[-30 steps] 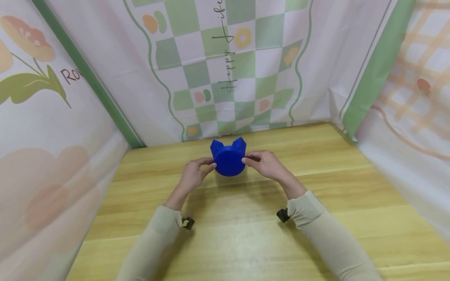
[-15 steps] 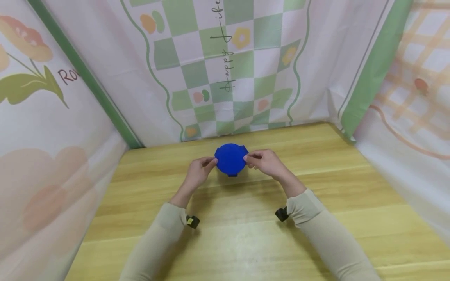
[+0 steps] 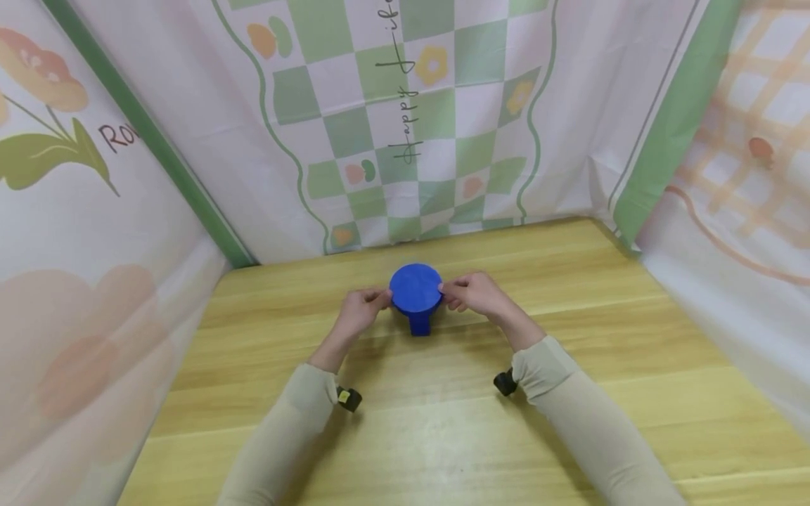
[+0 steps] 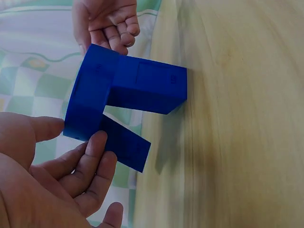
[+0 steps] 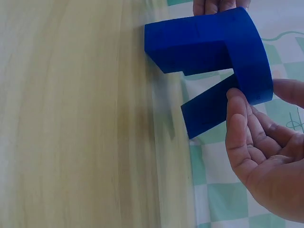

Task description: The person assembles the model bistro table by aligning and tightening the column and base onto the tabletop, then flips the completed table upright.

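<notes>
A small blue stool point(image 3: 415, 288) with a round, thick seat and blocky legs is between both hands near the back of the wooden table. Its seat faces up in the head view, and one leg point(image 3: 420, 324) points toward the person. My left hand point(image 3: 356, 313) pinches the left side of the seat, thumb on the top edge and fingers beneath. Across from it, my right hand point(image 3: 482, 293) pinches the right side in the same manner. In the left wrist view, the legs of the stool point(image 4: 92, 90) point toward the tabletop; whether all touch it I cannot tell.
The wooden table point(image 3: 436, 422) reaches back to a patterned cloth point(image 3: 373, 91) hanging behind it. More printed cloth point(image 3: 126, 232) hangs on the left and on the right point(image 3: 747, 140). Small black cameras point(image 3: 349, 398) sit at both wrists.
The stool has turned over between the hands: its two upper legs have swung back out of sight, the seat now faces up, and a leg shows at the front. The hands barely moved.
</notes>
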A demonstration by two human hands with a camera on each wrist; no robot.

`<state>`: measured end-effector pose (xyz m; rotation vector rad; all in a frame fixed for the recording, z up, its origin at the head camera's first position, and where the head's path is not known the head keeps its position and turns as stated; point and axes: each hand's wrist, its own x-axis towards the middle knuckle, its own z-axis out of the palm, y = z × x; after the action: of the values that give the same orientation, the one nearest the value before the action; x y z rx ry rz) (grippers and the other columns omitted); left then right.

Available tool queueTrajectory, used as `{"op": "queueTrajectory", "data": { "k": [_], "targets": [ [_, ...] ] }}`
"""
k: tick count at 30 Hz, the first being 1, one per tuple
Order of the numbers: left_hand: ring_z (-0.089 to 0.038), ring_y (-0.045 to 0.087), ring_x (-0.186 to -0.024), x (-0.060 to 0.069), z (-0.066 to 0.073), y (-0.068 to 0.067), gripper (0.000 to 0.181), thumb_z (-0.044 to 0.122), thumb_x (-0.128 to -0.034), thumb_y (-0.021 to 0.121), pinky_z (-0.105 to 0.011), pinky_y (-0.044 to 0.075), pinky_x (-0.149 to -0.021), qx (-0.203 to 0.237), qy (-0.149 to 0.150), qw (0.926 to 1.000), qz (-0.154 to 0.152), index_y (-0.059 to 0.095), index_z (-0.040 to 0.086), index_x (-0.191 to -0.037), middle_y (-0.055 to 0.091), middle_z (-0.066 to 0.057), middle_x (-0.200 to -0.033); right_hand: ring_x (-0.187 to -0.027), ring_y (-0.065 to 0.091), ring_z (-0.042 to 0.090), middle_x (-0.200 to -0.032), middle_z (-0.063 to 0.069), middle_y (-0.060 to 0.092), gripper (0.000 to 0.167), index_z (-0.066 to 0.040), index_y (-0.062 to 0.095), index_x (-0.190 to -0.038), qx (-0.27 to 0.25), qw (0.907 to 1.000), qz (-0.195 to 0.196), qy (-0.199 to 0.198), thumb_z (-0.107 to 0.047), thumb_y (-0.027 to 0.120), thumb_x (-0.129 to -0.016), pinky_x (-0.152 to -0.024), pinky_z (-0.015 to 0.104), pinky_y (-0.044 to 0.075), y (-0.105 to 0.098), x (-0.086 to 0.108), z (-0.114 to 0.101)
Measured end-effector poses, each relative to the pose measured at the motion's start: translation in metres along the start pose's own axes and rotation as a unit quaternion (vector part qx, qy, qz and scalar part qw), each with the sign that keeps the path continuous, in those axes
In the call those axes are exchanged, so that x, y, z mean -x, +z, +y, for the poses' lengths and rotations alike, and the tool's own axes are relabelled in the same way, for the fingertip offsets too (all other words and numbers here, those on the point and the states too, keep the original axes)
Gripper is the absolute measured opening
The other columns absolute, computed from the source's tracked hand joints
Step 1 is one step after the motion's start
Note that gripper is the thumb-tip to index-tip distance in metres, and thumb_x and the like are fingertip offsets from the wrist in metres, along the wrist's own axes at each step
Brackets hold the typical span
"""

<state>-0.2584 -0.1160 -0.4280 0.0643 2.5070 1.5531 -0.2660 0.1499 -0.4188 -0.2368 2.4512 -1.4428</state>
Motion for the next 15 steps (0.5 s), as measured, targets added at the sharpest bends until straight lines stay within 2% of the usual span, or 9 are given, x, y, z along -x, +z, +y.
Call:
{"op": "queueTrajectory", "data": {
  "k": [4, 9, 12, 15],
  "targets": [
    [-0.025, 0.061, -0.123, -0.0002, -0.0023, 0.0008, 0.036, 0.039, -0.0994, 0.059, -0.047, 0.049, -0.106, 0.010, -0.009, 0.9998, -0.012, 0.073, 0.012, -0.120, 0.072, -0.006, -0.120, -0.103, 0.070, 0.034, -0.114, 0.025, 0.070, 0.051, 0.003, 0.063, -0.130, 0.007, 0.9999, -0.011, 0.006, -0.039, 0.056, -0.101, -0.092, 0.048, 0.057, 0.0029, -0.0024, 0.0031],
    [-0.026, 0.059, -0.126, -0.0017, -0.0051, 0.0018, 0.036, 0.040, -0.0995, 0.058, -0.047, 0.047, -0.108, -0.003, -0.009, 0.9998, -0.019, 0.074, 0.013, -0.117, 0.071, -0.007, -0.123, -0.105, 0.070, 0.035, -0.113, 0.023, 0.071, 0.052, 0.002, 0.062, -0.131, 0.020, 0.9996, -0.018, 0.010, -0.040, 0.055, -0.102, -0.092, 0.046, 0.058, 0.0040, -0.0043, 0.0048],
    [-0.028, 0.057, -0.130, -0.0014, -0.0048, 0.0026, 0.039, 0.043, -0.1000, 0.056, -0.049, 0.046, -0.110, -0.027, 0.001, 0.9995, -0.018, 0.073, 0.014, -0.119, 0.070, -0.007, -0.126, -0.105, 0.069, 0.036, -0.113, 0.022, 0.071, 0.052, 0.001, 0.062, -0.131, 0.030, 0.9993, -0.019, 0.011, -0.041, 0.053, -0.102, -0.093, 0.047, 0.057, 0.0038, -0.0033, 0.0036],
    [-0.029, 0.058, -0.130, -0.0007, -0.0053, 0.0035, 0.043, 0.045, -0.1011, 0.053, -0.049, 0.046, -0.110, -0.064, 0.020, 0.9977, -0.014, 0.071, 0.013, -0.124, 0.070, -0.008, -0.126, -0.107, 0.068, 0.034, -0.114, 0.020, 0.072, 0.054, -0.002, 0.061, -0.134, 0.064, 0.9977, -0.020, 0.009, -0.044, 0.050, -0.103, -0.097, 0.049, 0.054, 0.0030, -0.0006, 0.0015]
  ]
}}
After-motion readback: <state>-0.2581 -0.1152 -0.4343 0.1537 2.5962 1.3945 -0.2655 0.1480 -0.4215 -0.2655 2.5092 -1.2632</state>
